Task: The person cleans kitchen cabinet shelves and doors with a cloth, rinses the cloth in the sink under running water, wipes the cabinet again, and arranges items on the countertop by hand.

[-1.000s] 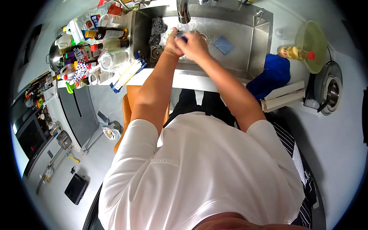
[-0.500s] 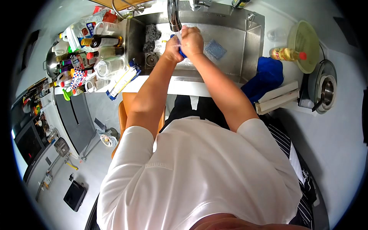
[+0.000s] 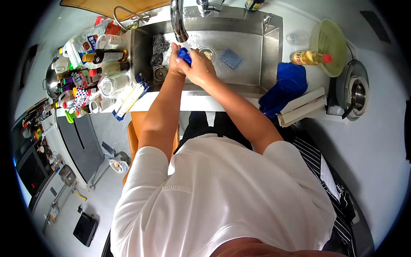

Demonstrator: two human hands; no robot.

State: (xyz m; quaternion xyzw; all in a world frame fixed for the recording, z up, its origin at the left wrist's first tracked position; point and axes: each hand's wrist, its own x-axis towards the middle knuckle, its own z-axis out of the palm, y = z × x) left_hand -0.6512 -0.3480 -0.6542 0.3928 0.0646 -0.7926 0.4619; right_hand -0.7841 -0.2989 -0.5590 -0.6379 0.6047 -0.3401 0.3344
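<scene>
Both hands are over the steel sink [image 3: 252,43], just below the tap spout [image 3: 177,25], with water running onto them. Between them is a crumpled blue cloth-like item [image 3: 184,55]. My left hand [image 3: 176,63] supports it from the left, fingers partly extended upward. My right hand [image 3: 198,66] is closed round its right side, thumb across it. A blue-grey scrubbing pad [image 3: 230,58] lies on the sink floor right of my hands. Dark mesh scourers [image 3: 160,44] sit at the sink's left, above a round drain [image 3: 159,73].
Bottles and jars [image 3: 112,83] crowd the counter left of the sink, beside a yellow-and-blue packet [image 3: 130,97]. To the right are a dark blue cloth [image 3: 291,81], an oil bottle [image 3: 306,58], a green basin [image 3: 317,38], white boxes [image 3: 303,107] and a metal pot [image 3: 358,94].
The view has shifted, moving the sink left in the picture. My hands have come lower relative to the tap and turned, and more of the blue item shows between them.
</scene>
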